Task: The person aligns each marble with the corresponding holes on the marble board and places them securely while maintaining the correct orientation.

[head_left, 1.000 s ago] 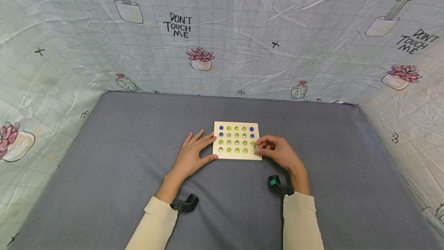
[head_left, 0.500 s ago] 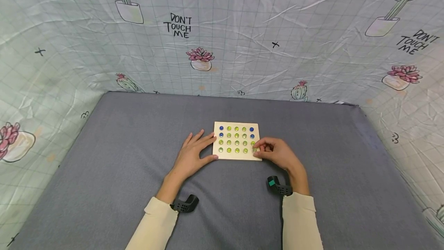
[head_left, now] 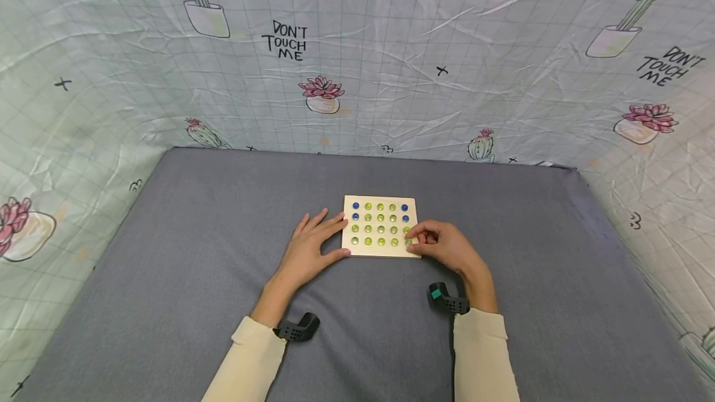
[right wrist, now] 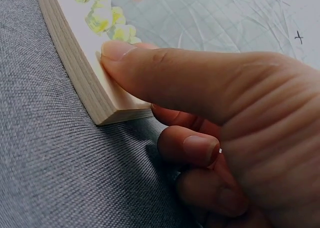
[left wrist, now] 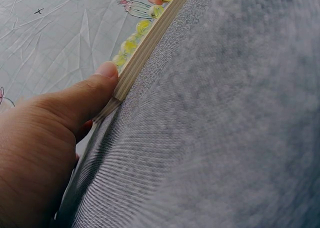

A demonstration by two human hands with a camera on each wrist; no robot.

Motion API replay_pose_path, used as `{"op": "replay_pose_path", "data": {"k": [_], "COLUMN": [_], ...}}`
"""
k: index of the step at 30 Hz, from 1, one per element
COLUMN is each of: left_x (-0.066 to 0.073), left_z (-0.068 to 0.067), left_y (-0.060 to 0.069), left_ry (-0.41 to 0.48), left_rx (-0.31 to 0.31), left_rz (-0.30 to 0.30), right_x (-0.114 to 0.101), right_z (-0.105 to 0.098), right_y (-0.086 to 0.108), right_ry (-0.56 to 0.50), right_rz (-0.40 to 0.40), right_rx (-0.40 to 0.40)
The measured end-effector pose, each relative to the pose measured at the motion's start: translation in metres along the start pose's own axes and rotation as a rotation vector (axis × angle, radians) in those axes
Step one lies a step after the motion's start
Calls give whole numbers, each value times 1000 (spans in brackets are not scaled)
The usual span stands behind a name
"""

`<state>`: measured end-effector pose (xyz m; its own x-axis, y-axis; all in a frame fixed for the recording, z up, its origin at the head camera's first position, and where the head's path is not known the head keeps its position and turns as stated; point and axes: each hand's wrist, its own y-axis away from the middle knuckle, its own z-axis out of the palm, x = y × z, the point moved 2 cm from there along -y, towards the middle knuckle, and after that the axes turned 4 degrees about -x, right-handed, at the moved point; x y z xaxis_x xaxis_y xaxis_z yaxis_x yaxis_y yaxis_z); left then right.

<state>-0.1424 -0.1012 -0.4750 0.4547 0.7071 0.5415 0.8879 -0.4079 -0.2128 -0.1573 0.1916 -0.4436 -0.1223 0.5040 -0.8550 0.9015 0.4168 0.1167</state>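
Observation:
In the head view a pale wooden board (head_left: 385,251) lies on the grey cloth, with rows of glass marbles set in it. Most marbles are clear yellow-green; a few blue marbles (head_left: 355,217) sit in the upper corners. My left hand (head_left: 307,252) rests at the board's left edge, fingers spread and thumb on the lower left corner. At the lower right corner, thumb and index finger of my right hand (head_left: 449,247) pinch a yellow-green marble (head_left: 409,242) at the last spot of the front row. The thumb hides that marble in the right wrist view.
Grey cloth (head_left: 268,191) covers the table around the board, with soft folds in front of it. A printed fabric sheet (head_left: 380,110) with cactus drawings hangs behind and at both sides. Each wrist wears a black band (head_left: 298,327).
My right hand has lowered the yellow-green marble from just above the lower right corner to its spot in the front row. My left hand has stayed where it was.

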Motion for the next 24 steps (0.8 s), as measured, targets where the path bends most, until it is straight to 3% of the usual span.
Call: {"op": "replay_pose_path", "data": {"k": [5,20,24], "left_x": [-1,-6,-6], "left_z": [-1,3,6], "left_y": [1,8,9], "left_ry": [1,7,10], "left_rx": [-1,-5,7], "left_rz": [-2,7,22], "right_x": [13,13,10], "right_z": [2,10,6], "right_y": [-5,-1,4], "right_ry": [-12,46,79], "right_rz": [5,-30,-41], "right_rx": [-1,30,79]}}
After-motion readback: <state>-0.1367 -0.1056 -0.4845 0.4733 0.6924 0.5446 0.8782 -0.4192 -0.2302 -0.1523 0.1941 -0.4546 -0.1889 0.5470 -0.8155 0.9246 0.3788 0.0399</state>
